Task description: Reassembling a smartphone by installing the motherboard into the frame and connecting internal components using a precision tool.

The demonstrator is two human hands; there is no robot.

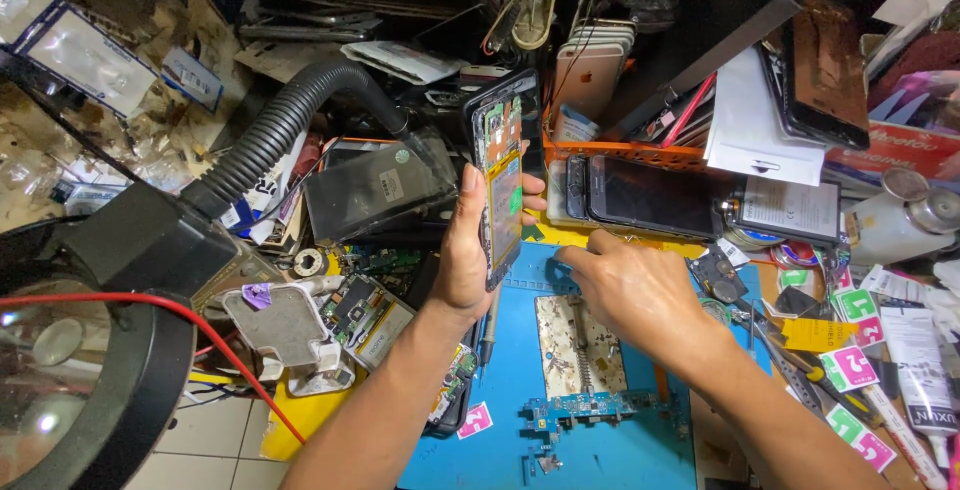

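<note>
My left hand [465, 255] grips an opened phone [503, 170] upright on its edge, its back cover off so that a green circuit board and a yellow-edged inner frame show. My right hand [625, 290] rests palm down on the blue work mat [510, 390], fingers curled at the mat's far edge, with nothing visibly in it. Just in front of this hand lie a worn metal plate [572, 345] and a small blue circuit board [585, 410].
A black corrugated hose [280, 125] and a round magnifier lamp [80, 390] crowd the left. An orange tray [640, 155] with stacked phones stands behind the mat. Stickers, tubes and tools litter the right [860, 370]. A screwdriver [489, 335] lies by my left wrist.
</note>
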